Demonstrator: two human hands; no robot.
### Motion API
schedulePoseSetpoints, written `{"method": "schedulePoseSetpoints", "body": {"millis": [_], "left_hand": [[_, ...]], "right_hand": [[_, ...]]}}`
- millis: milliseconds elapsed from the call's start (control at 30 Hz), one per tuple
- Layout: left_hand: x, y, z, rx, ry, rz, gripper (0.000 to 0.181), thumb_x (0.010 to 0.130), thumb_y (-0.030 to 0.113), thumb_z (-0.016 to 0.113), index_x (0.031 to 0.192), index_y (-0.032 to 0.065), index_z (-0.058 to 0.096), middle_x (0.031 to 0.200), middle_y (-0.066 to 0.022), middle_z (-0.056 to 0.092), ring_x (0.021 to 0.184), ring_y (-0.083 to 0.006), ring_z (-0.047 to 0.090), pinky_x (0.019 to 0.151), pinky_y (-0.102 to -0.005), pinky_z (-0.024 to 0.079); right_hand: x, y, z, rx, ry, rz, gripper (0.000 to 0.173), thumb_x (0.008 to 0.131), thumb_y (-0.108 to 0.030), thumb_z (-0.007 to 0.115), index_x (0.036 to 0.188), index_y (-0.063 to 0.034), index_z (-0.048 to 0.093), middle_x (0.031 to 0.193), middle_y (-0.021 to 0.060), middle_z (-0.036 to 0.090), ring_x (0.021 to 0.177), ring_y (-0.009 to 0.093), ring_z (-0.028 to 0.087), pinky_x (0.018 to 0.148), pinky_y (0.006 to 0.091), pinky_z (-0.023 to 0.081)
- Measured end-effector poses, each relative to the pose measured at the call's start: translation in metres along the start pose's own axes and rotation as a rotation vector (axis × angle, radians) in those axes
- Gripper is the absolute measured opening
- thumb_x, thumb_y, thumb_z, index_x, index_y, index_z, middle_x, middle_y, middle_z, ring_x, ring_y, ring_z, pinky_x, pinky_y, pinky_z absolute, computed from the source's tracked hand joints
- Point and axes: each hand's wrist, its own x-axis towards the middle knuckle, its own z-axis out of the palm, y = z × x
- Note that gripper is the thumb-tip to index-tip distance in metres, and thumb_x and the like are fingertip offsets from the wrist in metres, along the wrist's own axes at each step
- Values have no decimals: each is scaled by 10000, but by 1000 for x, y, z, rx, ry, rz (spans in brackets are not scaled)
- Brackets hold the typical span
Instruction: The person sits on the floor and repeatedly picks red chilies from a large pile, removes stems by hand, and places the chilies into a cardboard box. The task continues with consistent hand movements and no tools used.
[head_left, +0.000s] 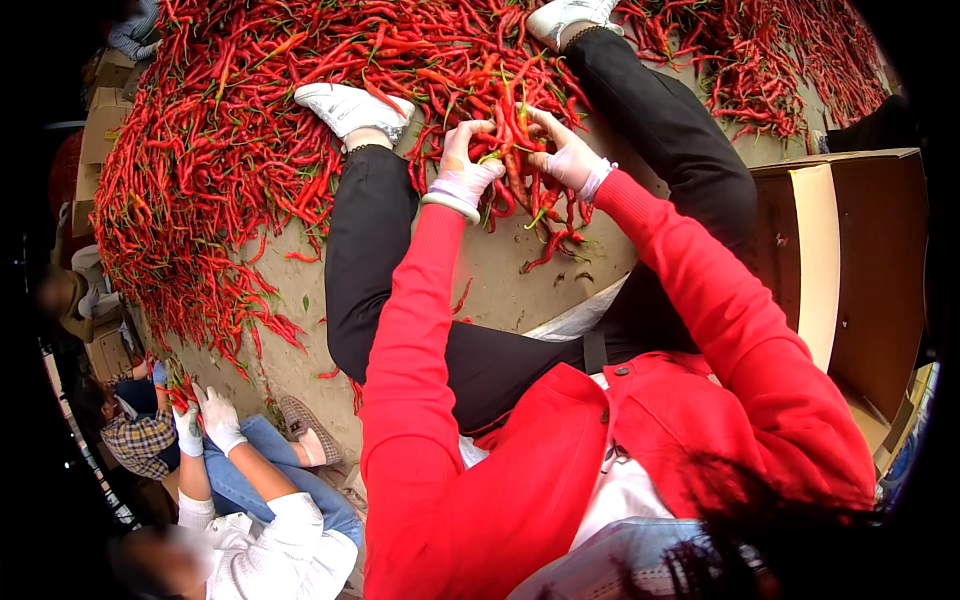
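Note:
Between my spread legs, a loose bunch of long red chili peppers (513, 150) is held up between both hands, some with green stems. My left hand (465, 161), in a thin pale glove with a bangle (452, 205) at the wrist, grips the bunch from the left with curled fingers. From the other side my right hand (566, 156), gloved the same way, has its thumb and fingers around the peppers. Just beyond both hands lies the large heap of red chili peppers (247, 127), and a few loose peppers (551, 247) are on the floor below them.
An open cardboard box (814, 255) stands close by my right side. My white shoes (356, 109) rest against the heap. At lower left a co-worker's gloved hands (206, 424) hold peppers; other people sit farther along the left. Another pepper pile (772, 67) lies at upper right.

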Motion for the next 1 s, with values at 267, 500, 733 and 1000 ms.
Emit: {"method": "schedulePoseSetpoints", "body": {"millis": [267, 500, 733, 1000], "left_hand": [[5, 57, -67, -575, 59, 211, 274, 788, 62, 691, 1007, 2, 538, 1110, -152, 563, 988, -202, 583, 910, -329, 470], [-70, 29, -61, -409, -230, -18, 317, 794, 146, 646, 1073, 22, 562, 1165, -133, 566, 1065, -182, 559, 931, -318, 436], [-120, 16, -26, 182, -833, -71, 441, 743, 187, 565, 1172, 82, 574, 1168, -100, 597, 1155, -265, 516, 969, -365, 382], [-117, -2, -9, -57, -479, -451, 178, 845, 47, 548, 1010, 11, 606, 810, -40, 619, 732, -95, 580, 691, -244, 480]], "right_hand": [[-25, -98, -31, 312, -52, -203, 397, 870, 56, 464, 1265, 11, 488, 1281, 85, 520, 1164, 179, 509, 1013, 303, 400], [-54, -39, -38, 340, -188, 11, 377, 875, -114, 533, 1233, 3, 517, 1218, 96, 564, 1056, 151, 571, 933, 299, 445], [-76, 25, -39, 170, -143, 219, 309, 814, 88, 495, 1092, -6, 593, 1091, 58, 615, 988, 117, 570, 901, 261, 452], [-78, 81, -34, -139, 10, 311, 317, 757, 112, 488, 1004, -34, 622, 869, 61, 645, 797, 131, 582, 720, 262, 471]]}}
